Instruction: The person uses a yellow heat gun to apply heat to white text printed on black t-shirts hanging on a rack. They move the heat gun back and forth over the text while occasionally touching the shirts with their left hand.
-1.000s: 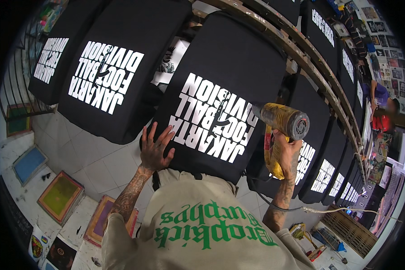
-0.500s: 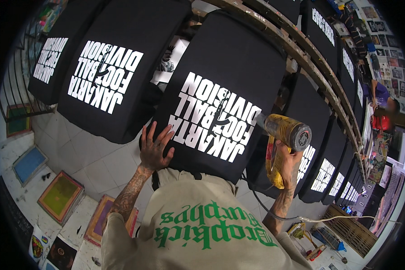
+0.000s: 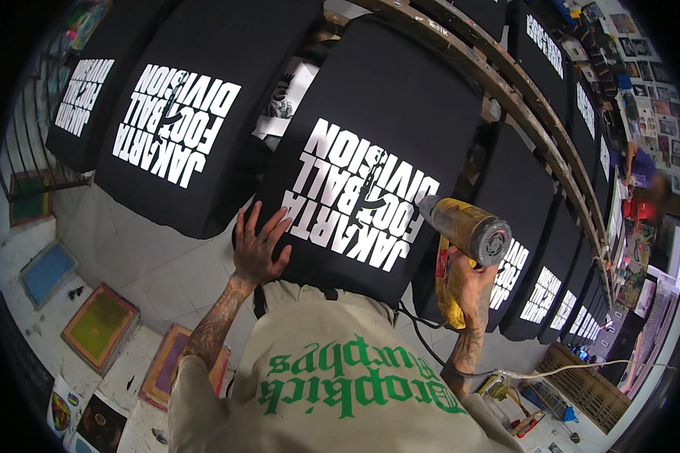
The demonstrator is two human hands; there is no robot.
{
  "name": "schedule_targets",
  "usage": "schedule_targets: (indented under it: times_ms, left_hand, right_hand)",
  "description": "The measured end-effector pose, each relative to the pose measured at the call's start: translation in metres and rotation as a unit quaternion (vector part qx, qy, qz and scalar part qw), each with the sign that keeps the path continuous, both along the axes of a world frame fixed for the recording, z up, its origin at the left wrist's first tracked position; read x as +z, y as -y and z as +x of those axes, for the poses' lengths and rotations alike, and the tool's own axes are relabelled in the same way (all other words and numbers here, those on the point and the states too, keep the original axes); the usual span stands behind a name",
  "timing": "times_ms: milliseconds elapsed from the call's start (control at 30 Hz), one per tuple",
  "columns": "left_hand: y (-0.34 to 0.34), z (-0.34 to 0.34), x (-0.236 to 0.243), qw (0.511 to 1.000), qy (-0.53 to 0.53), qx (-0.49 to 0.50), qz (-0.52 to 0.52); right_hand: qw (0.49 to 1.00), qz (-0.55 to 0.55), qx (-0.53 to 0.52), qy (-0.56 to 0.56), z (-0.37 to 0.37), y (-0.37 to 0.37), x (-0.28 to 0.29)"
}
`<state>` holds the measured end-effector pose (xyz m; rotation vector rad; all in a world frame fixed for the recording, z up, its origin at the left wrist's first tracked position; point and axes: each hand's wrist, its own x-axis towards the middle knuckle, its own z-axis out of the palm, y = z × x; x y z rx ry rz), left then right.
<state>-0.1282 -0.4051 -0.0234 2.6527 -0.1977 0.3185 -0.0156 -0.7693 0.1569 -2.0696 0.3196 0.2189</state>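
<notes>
Heat gun [image 3: 470,229] hovers over the right edge of the middle shirt [image 3: 400,83], nozzle [image 3: 429,208] angled inward at the white print [image 3: 355,198]. Right hand [image 3: 474,281] wraps the handle [image 3: 449,303], fingers curled, fingertips hidden; grip likely allows aiming from beside the middle shirt. Left hand [image 3: 258,251] rests at its lower-left edge, fingers spread, probably steadying it.
</notes>
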Motion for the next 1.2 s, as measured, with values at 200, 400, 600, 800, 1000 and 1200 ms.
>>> schedule_targets:
  times_ms: [200,400,600,800,1000,1200]
  left_hand:
    - [0.000,-0.002,-0.003,1.000,0.003,0.005,-0.003]
    - [-0.001,-0.003,-0.005,1.000,0.016,0.004,-0.004]
    - [-0.001,-0.002,-0.006,1.000,0.029,0.006,-0.011]
    - [0.000,-0.002,-0.005,0.999,0.031,0.017,-0.006]
    - [-0.002,-0.003,-0.007,0.999,0.037,0.018,0.002]
    - [0.000,-0.003,-0.003,0.999,0.035,0.022,0.000]
  right_hand:
    - [0.999,0.032,0.016,-0.005,0.007,-0.016,0.005]
    - [0.998,0.001,0.069,-0.015,0.015,-0.021,0.010]
    - [0.994,-0.002,0.107,0.005,0.020,-0.011,0.005]
    - [0.995,-0.006,0.082,-0.047,0.031,-0.022,0.019]
    - [0.998,-0.026,0.052,0.023,0.045,-0.027,0.011]
    - [0.998,-0.027,0.045,0.023,0.056,-0.030,0.013]
